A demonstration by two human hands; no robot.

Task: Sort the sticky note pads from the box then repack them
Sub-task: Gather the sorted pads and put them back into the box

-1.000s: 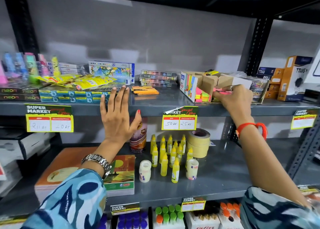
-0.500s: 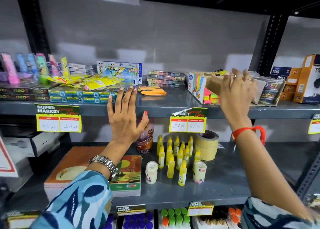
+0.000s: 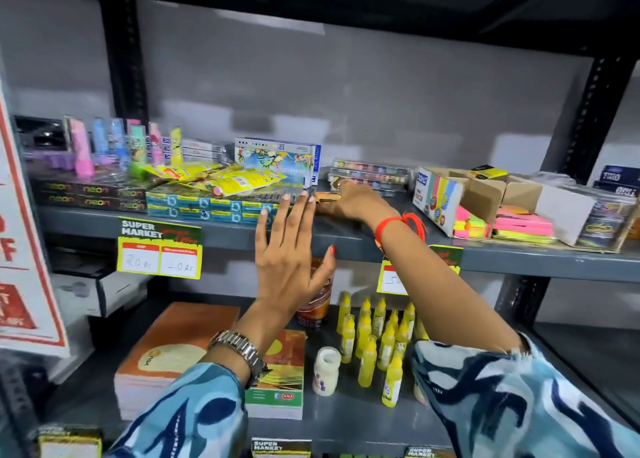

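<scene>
An open cardboard box [image 3: 437, 194] lies on its side at the right of the upper shelf [image 3: 519, 253]. Pink, yellow and green sticky note pads [image 3: 465, 221] fill its mouth, and more neon pads [image 3: 523, 224] lie beside it. A small stack of orange sticky note pads [image 3: 327, 197] lies mid-shelf. My right hand [image 3: 356, 201] reaches across to the left, its fingers curled on that orange stack. My left hand [image 3: 289, 249] is held flat in front of the shelf edge, fingers spread, holding nothing.
Blue boxes [image 3: 207, 205] topped with yellow packets sit just left of the orange pads, with a paint box [image 3: 277, 156] behind. On the lower shelf are yellow glue bottles [image 3: 381, 336], a jar and notebooks [image 3: 166, 353]. A black upright [image 3: 588, 118] stands at the right.
My right hand has left the box at the right and swung left to the orange pads. My left hand has stayed open near the shelf edge. The view has shifted left.
</scene>
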